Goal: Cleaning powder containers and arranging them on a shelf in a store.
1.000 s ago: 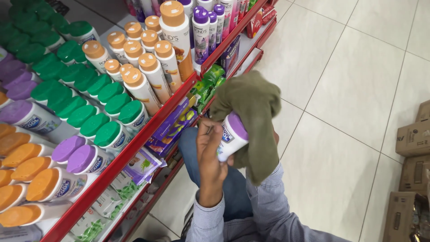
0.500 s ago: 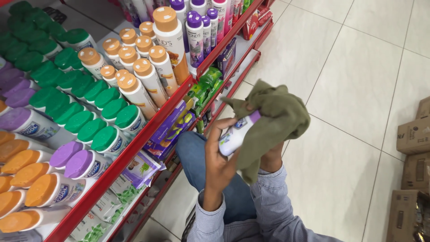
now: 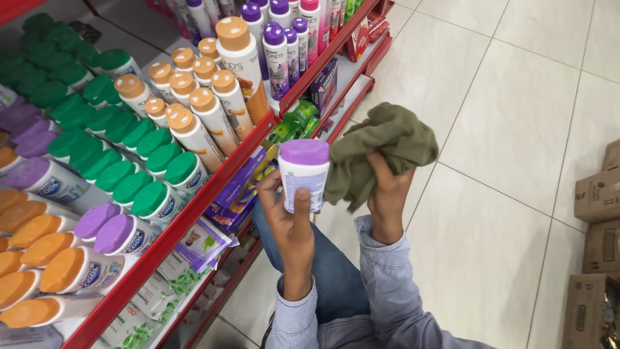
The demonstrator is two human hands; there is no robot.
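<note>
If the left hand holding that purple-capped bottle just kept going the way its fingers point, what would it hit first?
Probably the red shelf edge and the orange-capped bottles behind it. The left hand points up and away toward them, though depth is hard to judge.

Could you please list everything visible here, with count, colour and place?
White plastic bottle with purple cap: one, held upright in the left hand.
Olive green cloth: one, bunched in the right hand, right of the bottle.
Green-capped bottles: many, top shelf, left.
Orange-capped bottles: many, top shelf, centre.
Purple-capped bottles: several, top shelf, farther back.
Red shelf edge: one, running diagonally.
Purple flat packets: a few, lower shelf.
Brown cardboard boxes: several, floor, right edge.
Pale floor tiles: right half.
Left hand: gripping the bottle.
Right hand: gripping the cloth.
</note>
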